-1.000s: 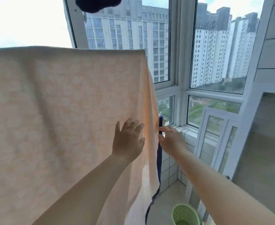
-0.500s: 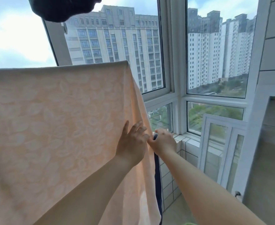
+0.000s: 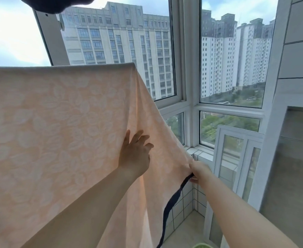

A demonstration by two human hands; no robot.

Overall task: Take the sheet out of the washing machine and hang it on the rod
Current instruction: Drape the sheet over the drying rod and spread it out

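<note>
The peach sheet (image 3: pixel 57 131) with its pale leaf pattern fills the left and middle of the view, draped over a line whose top fold runs level from the left edge to a corner near the middle; the rod itself is hidden under the fabric. From that corner the sheet's right edge slants down and to the right, pulled out taut toward the windows (image 3: pixel 231 59) (tall apartment blocks show through the glass). A white window frame (image 3: pixel 236 158) leans against the far right wall above the tiled ledge (image 3: pixel 200 154). The left hand (image 3: pixel 135 154) lies against the near face of the sheet with fingers spread and fairly straight, pressing the cloth, well below the top fold. The right hand (image 3: pixel 199 171) pinches the sheet's right edge lower down and further right, fingers closed on the cloth, and a dark blue strip (image 3: pixel 172 201) of trim hangs from that grip toward the floor
</note>
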